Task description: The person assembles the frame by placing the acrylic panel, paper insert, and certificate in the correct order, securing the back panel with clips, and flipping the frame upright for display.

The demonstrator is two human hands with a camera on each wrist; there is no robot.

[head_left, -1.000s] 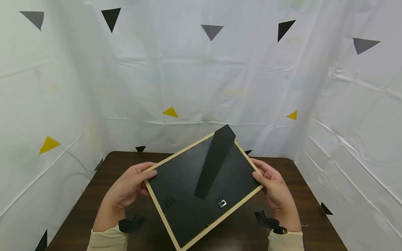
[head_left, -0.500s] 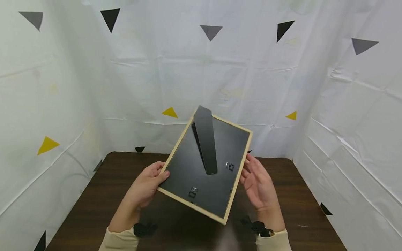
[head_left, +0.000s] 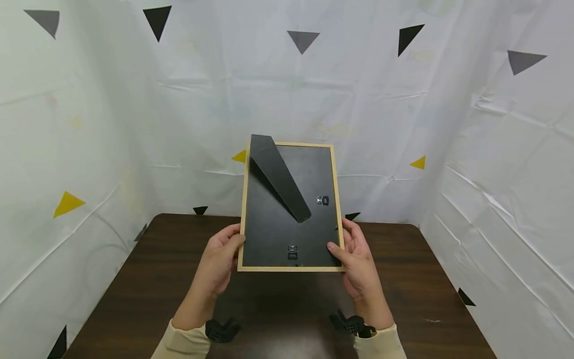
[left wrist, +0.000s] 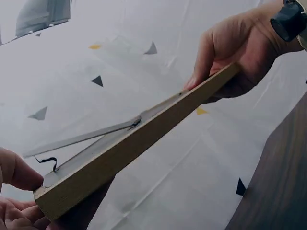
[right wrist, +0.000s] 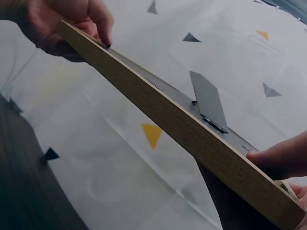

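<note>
A picture frame (head_left: 269,234) with a light wooden edge and black backing is held up above the table, its back towards me. Its black easel stand (head_left: 280,179) slants across the backing, swung out from it, and a short dark ribbon shows behind the stand in the left wrist view. My left hand (head_left: 219,259) grips the lower left edge, thumb on the back side. At the lower right corner my right hand (head_left: 358,264) pinches the frame, thumb on the backing and fingers behind. Two small metal hangers sit on the backing. The frame's front is hidden.
Below lies a dark brown wooden table (head_left: 287,319). White sheeting (head_left: 381,114) with black, grey and yellow triangles surrounds its back and sides. Black camera mounts (head_left: 221,330) are strapped on both wrists.
The picture frame has turned counterclockwise from a tilted position to upright and risen. My right hand let go midway and has taken hold again at the lower right; my left hand kept its grip.
</note>
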